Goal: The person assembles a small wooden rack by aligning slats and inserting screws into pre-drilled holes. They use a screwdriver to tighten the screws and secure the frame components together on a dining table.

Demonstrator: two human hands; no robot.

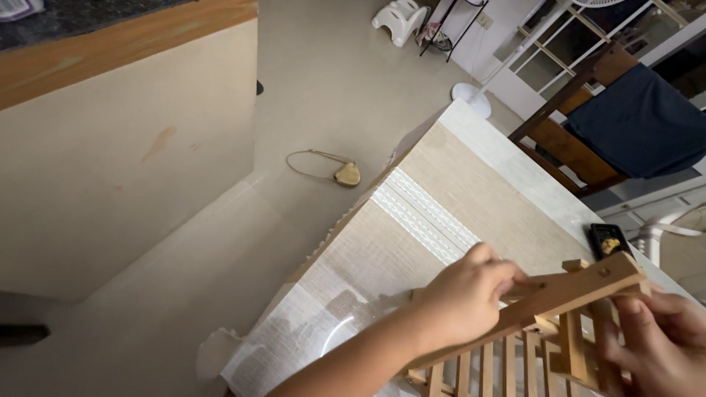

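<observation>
Down at the lower right of the head view, your left hand point(465, 298) is closed over the near end of a wooden slatted rack point(544, 323), knuckles up and fingers curled around the top bar close to where a small hole shows in the wood. Your right hand point(658, 342) is wrapped around the far side of the same frame, fingers pressed against an upright piece near the picture's edge. With one hand at each end, the rack is lifted and tilted, its top bar slanting up to the right, which looks like a way to keep the hinged parts from swinging loose. It hangs just above the table point(515, 165), whose pale woven cloth point(412, 235) with a white lace band is covered by a clear plastic sheet that glints near your forearm. A small black tray point(609, 240) holding something yellow lies on the table just beyond the rack.

Further off in the same view, a heart-shaped tan purse point(347, 175) with a thin strap lies on the beige floor. A wooden chair point(570, 140) draped with dark blue fabric point(640, 125) stands beyond the table's far edge, and a white step stool point(401, 18) sits near the wall.
</observation>
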